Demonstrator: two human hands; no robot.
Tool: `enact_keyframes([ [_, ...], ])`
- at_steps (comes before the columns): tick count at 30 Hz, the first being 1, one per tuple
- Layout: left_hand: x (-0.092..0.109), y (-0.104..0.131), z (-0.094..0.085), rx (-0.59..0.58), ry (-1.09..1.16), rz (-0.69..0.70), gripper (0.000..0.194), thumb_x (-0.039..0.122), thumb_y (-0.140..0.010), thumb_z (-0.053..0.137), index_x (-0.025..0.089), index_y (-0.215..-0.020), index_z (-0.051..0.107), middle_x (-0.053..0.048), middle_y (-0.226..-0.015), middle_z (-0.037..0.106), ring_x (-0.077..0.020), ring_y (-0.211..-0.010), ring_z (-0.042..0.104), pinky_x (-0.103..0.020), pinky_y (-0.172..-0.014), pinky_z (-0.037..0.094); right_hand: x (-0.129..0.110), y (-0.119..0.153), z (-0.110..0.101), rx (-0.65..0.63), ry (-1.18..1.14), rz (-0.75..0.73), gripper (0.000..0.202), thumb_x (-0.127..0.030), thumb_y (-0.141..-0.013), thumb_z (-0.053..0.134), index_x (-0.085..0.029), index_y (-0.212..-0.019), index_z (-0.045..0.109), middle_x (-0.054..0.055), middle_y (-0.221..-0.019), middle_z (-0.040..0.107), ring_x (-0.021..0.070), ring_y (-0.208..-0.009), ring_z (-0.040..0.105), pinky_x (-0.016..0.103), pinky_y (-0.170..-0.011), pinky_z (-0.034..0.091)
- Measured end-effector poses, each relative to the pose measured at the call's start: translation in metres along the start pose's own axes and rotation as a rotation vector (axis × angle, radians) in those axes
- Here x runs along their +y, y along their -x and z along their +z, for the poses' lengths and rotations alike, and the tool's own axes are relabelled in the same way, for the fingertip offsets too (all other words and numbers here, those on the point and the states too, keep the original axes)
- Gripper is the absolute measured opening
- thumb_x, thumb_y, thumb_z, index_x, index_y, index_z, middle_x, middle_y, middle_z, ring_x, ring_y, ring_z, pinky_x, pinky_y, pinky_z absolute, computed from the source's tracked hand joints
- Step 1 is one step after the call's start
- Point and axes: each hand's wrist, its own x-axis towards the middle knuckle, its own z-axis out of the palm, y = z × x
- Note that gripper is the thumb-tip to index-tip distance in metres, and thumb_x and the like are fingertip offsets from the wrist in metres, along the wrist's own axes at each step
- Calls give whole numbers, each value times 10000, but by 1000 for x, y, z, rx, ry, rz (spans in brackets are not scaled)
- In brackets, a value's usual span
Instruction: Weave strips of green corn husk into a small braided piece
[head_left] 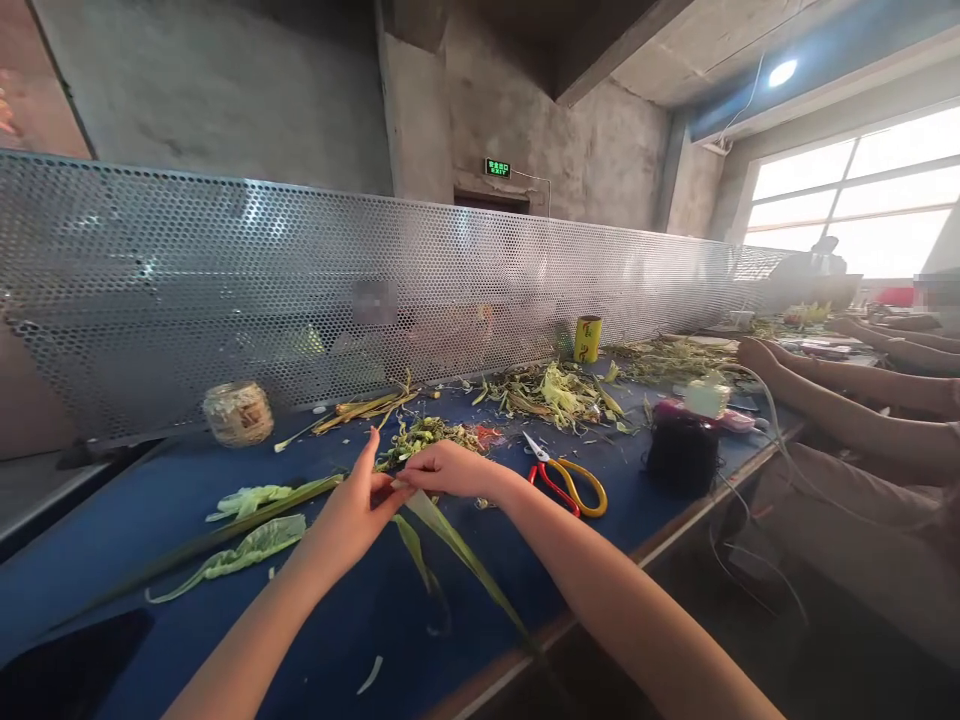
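Just in front of me my two hands meet over the table. My right hand (454, 470) is closed, its fingertips pinching the pale top end of a long green leaf (469, 560), which hangs towards the table's front edge. Against the same end press the fingers of my left hand (358, 505), its thumb pointing up. Below them droops a narrower, twisted green leaf (414, 548); whether it is joined to the first is hidden by my fingers. Behind my hands lies a small heap of green and dry plant bits (427, 435).
Scissors (566, 480) with red and yellow handles lie to the right. Leafy stalks (255, 520) are at left, near a fibre-wrapped jar (238, 413). Plant scraps (555, 392), a yellow can (587, 338) and a black bundle (681, 450) stand farther right, beside co-workers' arms (840, 395).
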Motion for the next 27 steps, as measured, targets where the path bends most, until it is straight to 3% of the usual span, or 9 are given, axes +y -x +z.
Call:
enact_keyframes([
  [3, 7, 4, 1, 7, 0, 32, 797, 336, -778, 408, 102, -1349, -96, 29, -595, 539, -158, -564, 510, -272, -593, 403, 1, 0, 0, 20, 54, -28, 308, -322, -819, 386, -150, -566, 422, -61, -500, 333, 46, -469, 318, 174, -455, 250],
  [8, 17, 7, 1, 64, -55, 97, 791, 283, -804, 371, 132, -1322, -207, 67, -548, 446, -119, -501, 415, -222, -549, 362, 3, -1, 2, 24, -92, 29, 284, -320, -820, 375, -153, -604, 452, -64, -459, 380, 47, -419, 342, 169, -435, 279],
  [14, 20, 7, 4, 58, -199, 182, 695, 271, -828, 318, 172, -1348, -132, 45, -590, 444, -123, -531, 431, -227, -584, 370, 3, -4, 5, 75, -212, 99, 274, -255, -793, 390, -159, -536, 394, -57, -459, 398, 56, -438, 396, 171, -456, 319],
  [20, 14, 5, 6, 148, 108, 77, 888, 308, -758, 485, 172, -1333, -178, 40, -658, 536, -141, -622, 527, -276, -649, 427, 1, -5, 2, 178, -202, 140, 298, -299, -821, 359, -164, -555, 366, -68, -445, 348, 45, -406, 338, 167, -417, 260],
  [24, 13, 0, -3, 179, 231, 5, 863, 331, -732, 522, 161, -1356, -50, 56, -606, 525, -137, -596, 527, -280, -619, 433, -2, -6, 4, 165, -220, 132, 269, -316, -829, 354, -163, -615, 414, -58, -465, 424, 50, -408, 369, 169, -430, 285],
  [27, 11, -1, -12, 164, 273, -9, 848, 349, -741, 504, 152, -1354, -49, 36, -633, 563, -145, -623, 557, -290, -630, 440, -4, -5, 1, 156, -266, 128, 254, -313, -810, 374, -165, -608, 413, -62, -454, 407, 51, -394, 363, 170, -417, 289],
])
